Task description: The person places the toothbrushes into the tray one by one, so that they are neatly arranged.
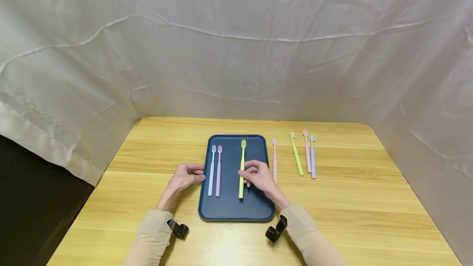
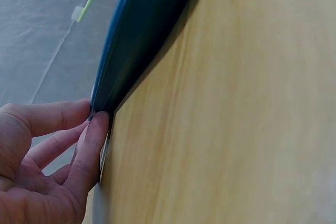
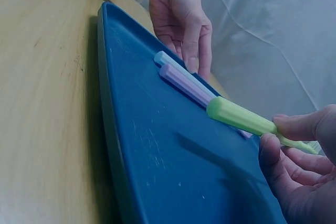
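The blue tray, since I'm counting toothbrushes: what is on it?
A light blue toothbrush and a purple toothbrush lie on the tray; the right hand holds a green toothbrush above it. In the head view, that hand covers part of the tray's right side.

Plastic, by the look of it, and matt too, was the dark blue tray (image 3: 149, 182), and oh, there were fine pale scratches right across its smooth face! Smooth plastic again on the green toothbrush (image 3: 249, 121), its faceted handle softly shining; the light blue toothbrush (image 1: 211, 175) and violet toothbrush (image 1: 218, 175) matched that finish. Streaked wood grain ran along the worktop (image 1: 362, 200), which flashed glossy glare on the near side! Satiny and creased, the backdrop (image 1: 236, 67) was shimmering cloth. Wrinkled, matt cloth made the sleeve (image 1: 149, 231); smooth black plastic, the wrist camera (image 1: 181, 231).
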Tool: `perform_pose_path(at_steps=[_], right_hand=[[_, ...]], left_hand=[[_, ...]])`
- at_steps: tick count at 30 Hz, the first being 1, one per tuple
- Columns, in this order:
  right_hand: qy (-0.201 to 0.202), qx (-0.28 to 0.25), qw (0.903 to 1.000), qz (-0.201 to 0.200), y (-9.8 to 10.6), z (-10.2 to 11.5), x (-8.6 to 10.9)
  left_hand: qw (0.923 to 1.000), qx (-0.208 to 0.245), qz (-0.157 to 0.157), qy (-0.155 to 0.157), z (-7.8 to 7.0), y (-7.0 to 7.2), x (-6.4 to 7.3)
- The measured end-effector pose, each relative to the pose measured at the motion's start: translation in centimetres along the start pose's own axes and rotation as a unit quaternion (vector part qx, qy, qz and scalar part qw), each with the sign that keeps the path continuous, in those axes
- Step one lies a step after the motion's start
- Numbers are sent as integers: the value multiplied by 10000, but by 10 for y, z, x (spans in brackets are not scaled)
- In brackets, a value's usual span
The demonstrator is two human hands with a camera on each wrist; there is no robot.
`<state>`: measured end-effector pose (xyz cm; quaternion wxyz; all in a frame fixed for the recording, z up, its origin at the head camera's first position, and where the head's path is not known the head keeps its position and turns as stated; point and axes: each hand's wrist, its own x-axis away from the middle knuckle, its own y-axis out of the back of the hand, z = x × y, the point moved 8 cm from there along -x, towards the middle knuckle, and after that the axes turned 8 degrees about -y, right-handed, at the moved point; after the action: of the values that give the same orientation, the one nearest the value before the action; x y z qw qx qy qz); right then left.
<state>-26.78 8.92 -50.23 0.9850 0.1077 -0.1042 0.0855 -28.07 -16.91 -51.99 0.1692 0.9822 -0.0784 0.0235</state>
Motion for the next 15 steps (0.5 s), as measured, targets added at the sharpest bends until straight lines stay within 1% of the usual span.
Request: perform_pose_path(at_steps=[3, 10, 15], right_hand=[[62, 56, 10000, 46, -4, 2, -1], [56, 192, 9997, 138, -13, 37, 21], [24, 334, 9993, 161, -17, 32, 15]], left_hand=[[10000, 36, -9, 5, -1, 0, 1], [10000, 57, -4, -11, 0, 0, -1], [10000, 87, 11, -17, 1, -1, -1]])
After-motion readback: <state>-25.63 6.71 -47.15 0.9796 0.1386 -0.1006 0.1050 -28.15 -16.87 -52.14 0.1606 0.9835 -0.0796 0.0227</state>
